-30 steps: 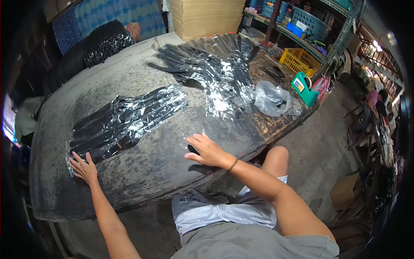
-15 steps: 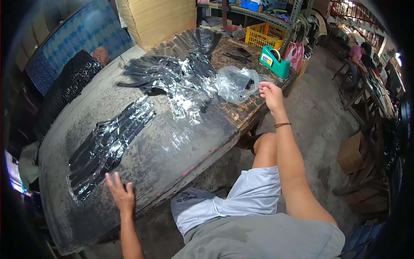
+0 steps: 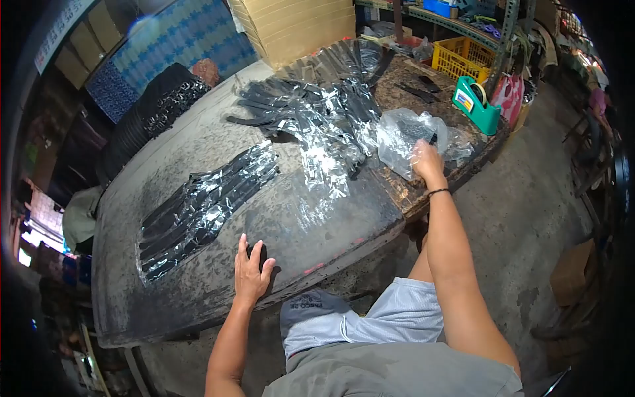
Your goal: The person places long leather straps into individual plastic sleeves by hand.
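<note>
**Across the worn counter (image 3: pixel 192 284), reaching to a clear plastic bag (image 3: pixel 397 139) with the right hand (image 3: pixel 426 162)**

Beside the far-left edge of the counter, see a dark ribbed bundle (image 3: pixel 142 122) in front of a blue patterned cloth (image 3: pixel 192 43). Find a cardboard box (image 3: pixel 301 26) at the far side, and a yellow crate (image 3: pixel 463 61) below a metal shelf (image 3: pixel 456 25) on the right.

Look for the clear plastic bag on the brown, scuffed right part of the counter, crumpled, between a large fanned heap of dark strips (image 3: pixel 317 109) and a green tape dispenser (image 3: pixel 485 116). Notice the right hand at its near side, with fingers curled in; cannot tell whether pinching the plastic or only touching it. See the left hand (image 3: pixel 251 274) low over the near part of the counter, palm down, with fingers spread and thumb apart, holding nothing; cannot tell whether touching the surface. Find a flatter, shiny bundle of dark strips (image 3: pixel 205 212) just beyond and left of the left hand, apart from the heap.
</note>
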Available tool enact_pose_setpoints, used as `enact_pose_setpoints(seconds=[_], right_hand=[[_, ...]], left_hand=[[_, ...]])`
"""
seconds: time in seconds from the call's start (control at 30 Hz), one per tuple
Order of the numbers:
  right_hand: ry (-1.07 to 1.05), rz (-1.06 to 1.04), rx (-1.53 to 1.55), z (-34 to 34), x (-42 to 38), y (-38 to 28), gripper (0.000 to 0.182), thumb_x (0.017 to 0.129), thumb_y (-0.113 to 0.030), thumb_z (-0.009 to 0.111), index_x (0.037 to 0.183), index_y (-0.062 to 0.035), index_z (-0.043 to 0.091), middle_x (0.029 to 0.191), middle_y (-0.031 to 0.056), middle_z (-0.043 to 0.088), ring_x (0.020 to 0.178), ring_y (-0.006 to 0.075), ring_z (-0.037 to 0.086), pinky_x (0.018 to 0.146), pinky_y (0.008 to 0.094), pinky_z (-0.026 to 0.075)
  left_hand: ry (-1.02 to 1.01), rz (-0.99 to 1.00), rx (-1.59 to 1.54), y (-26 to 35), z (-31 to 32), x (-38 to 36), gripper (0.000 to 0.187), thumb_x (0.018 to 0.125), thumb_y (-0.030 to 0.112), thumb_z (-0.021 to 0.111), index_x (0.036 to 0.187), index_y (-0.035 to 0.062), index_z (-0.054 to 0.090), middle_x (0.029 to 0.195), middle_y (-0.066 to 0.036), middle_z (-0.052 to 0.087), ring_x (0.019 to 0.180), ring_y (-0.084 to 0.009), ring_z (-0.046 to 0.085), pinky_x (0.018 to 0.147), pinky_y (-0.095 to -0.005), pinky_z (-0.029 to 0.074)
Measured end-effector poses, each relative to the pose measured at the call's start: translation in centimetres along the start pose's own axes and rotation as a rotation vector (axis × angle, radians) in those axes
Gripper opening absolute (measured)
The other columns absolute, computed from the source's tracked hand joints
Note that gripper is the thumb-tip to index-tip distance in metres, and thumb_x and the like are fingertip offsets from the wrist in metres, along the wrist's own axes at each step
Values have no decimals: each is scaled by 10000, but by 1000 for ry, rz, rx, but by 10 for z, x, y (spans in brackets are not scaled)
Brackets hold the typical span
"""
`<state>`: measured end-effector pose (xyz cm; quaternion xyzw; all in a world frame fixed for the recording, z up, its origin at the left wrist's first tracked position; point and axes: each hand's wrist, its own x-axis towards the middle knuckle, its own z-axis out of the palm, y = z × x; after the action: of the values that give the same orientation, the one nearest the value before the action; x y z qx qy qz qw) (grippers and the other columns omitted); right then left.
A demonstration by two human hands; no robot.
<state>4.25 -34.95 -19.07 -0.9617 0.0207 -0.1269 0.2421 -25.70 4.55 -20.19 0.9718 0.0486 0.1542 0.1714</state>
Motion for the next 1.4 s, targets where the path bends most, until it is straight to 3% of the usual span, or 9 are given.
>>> enact_pose_setpoints(seconds=[0.13, 0.3, 0.47, 0.63, 0.73, 0.83, 1.03, 1.3, 1.4], right_hand=[[113, 88, 234, -19, -4, 2, 194, 867, -196, 532, 1002, -83, 614, 945, 180, 669, 900, 408, 618, 758, 487, 481], [305, 106, 561, -24, -5, 6, 210, 833, -161, 545, 999, -75, 641, 830, 143, 669, 713, 290, 634, 667, 392, 480], [589, 82, 1226, -46, -13, -5, 126, 877, -51, 535, 917, -8, 646, 618, -27, 512, 495, 38, 421, 442, 206, 324], [733, 104, 1400, -69, -18, -26, 118, 909, -75, 540, 963, -16, 627, 609, -20, 511, 487, 43, 428, 432, 192, 360], [708, 147, 1418, -67, -13, -24, 117, 908, -71, 539, 973, -16, 619, 609, -16, 511, 487, 47, 431, 434, 194, 362], [713, 177, 1427, -67, -9, -23, 116, 910, -71, 536, 976, -14, 612, 605, -12, 507, 487, 53, 429, 438, 195, 364], [877, 134, 1457, -77, -7, -14, 119, 910, -74, 533, 972, -14, 613, 635, 5, 524, 511, 63, 442, 467, 197, 380], [821, 110, 1536, -75, -6, -12, 170, 934, -138, 543, 1043, -12, 581, 729, 44, 592, 537, 78, 497, 480, 197, 418], [829, 101, 1529, -76, -5, -14, 202, 947, -177, 533, 1055, -11, 573, 770, 59, 617, 535, 71, 510, 472, 196, 423]], left_hand=[[-25, 9, -11, -1, 5, 10, 475, 864, 307, 641, 1256, 56, 547, 1478, -215, 270, 1236, -405, 432, 1017, -453, 367], [37, 317, -188, 32, 22, 83, 413, 835, 229, 690, 1195, 56, 583, 1430, -236, 345, 1233, -394, 466, 1003, -429, 410], [143, 560, -116, 85, 40, 190, 316, 823, 196, 692, 1097, 60, 616, 1313, -224, 483, 1163, -399, 515, 939, -436, 453], [24, 753, 141, 139, 77, 274, 387, 779, 33, 607, 1160, 100, 595, 1356, -116, 479, 1255, -312, 444, 988, -412, 404], [-58, 850, 390, 166, 100, 298, 412, 786, 84, 592, 1194, 140, 584, 1343, -46, 505, 1332, -263, 359, 1023, -448, 353], [-305, 816, 597, 173, 121, 318, 389, 800, 129, 593, 1186, 180, 593, 1283, -33, 548, 1324, -250, 372, 1015, -436, 353], [-365, 821, 686, 178, 105, 335, 311, 805, 243, 655, 1112, 198, 631, 1134, -15, 592, 1187, -213, 481, 996, -409, 374], [-50, 374, -59, 180, -5, 389, 383, 763, 327, 746, 1013, 50, 661, 998, -145, 652, 955, -304, 627, 840, -399, 491], [242, 237, -302, 179, -57, 392, 354, 778, 249, 765, 1022, 14, 660, 904, -97, 686, 773, -171, 623, 724, -304, 503]])
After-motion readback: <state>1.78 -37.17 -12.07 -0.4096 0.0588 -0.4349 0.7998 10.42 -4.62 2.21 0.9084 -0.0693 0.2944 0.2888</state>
